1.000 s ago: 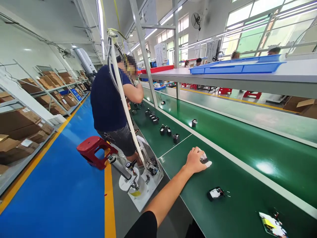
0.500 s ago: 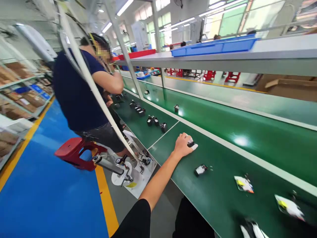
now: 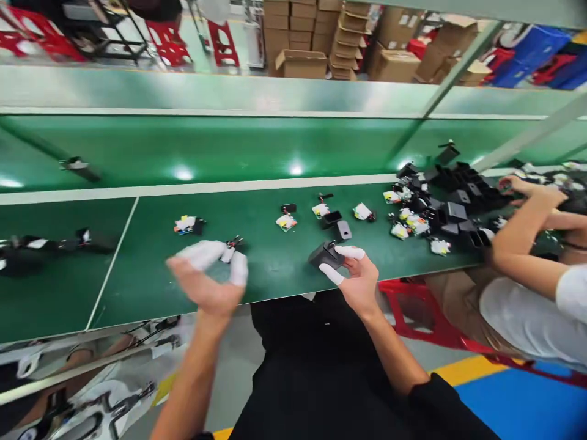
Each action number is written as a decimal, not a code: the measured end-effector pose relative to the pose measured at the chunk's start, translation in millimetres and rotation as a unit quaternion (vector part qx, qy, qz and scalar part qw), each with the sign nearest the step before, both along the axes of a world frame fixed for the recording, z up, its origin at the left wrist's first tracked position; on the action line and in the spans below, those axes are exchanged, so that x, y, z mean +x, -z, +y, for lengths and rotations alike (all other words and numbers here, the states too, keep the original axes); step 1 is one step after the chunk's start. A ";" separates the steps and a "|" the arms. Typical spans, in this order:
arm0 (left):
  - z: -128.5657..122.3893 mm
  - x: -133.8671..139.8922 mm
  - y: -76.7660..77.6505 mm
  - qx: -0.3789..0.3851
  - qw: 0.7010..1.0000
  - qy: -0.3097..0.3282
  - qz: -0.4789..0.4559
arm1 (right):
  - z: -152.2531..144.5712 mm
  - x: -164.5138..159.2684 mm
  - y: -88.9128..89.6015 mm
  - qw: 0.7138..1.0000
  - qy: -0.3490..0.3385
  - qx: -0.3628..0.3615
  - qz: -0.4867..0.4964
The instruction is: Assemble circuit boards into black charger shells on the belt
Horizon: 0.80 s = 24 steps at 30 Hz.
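My right hand (image 3: 360, 282) pinches a black box-shaped plastic housing (image 3: 325, 255) between white-covered thumb and finger, just above the green work surface. My left hand (image 3: 213, 282) is open, its white-covered thumb and fingers spread wide and a little blurred. Right beyond its fingertips lies a small black-and-white part with wires (image 3: 235, 242); whether they touch it I cannot tell. Past my right hand a grey plate (image 3: 343, 230) rests by a black open housing (image 3: 331, 219). White-wrapped assemblies with yellow bits (image 3: 286, 222) lie farther back.
A heap of black housings and white assemblies (image 3: 454, 211) covers the surface on the right, where a co-worker's arms (image 3: 527, 214) reach in. Dark blurred units (image 3: 55, 244) lie at left, beyond a white line (image 3: 112, 263). A red stool (image 3: 413, 315) stands at right.
The view has swung far to the right. My left hand, earlier around a small dark unit on the table, now holds nothing. My right hand has come into view with the black housing.
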<state>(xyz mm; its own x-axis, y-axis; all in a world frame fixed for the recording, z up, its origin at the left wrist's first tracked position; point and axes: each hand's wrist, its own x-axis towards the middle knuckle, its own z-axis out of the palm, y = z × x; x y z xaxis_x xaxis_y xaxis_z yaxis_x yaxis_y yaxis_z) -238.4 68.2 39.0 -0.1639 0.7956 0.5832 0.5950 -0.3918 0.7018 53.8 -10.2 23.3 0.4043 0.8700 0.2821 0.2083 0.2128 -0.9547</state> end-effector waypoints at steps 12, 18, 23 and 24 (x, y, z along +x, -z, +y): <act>-77.0 155.1 20.8 -0.041 0.942 0.318 -0.103 | -34.2 51.6 -42.6 0.977 -0.188 -0.016 -0.099; -86.5 156.8 30.6 -0.188 0.851 0.432 -0.232 | -14.2 84.4 -48.8 0.968 -0.245 -0.022 -0.048; -84.3 169.6 29.6 -0.162 0.849 0.438 -0.247 | -9.5 79.8 -53.3 0.962 -0.247 -0.097 0.066; -82.7 172.2 27.6 -0.141 0.866 0.423 -0.227 | -8.9 78.6 -54.8 0.961 -0.239 -0.111 0.083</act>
<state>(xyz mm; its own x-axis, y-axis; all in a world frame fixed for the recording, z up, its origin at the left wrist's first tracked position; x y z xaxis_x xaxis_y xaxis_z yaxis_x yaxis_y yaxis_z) -66.2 -14.4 11.4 0.3864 0.8431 0.3741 -0.1832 -0.3274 0.9270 132.3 -19.1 78.2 -0.0321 0.9989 0.0341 -0.0223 0.0334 -0.9992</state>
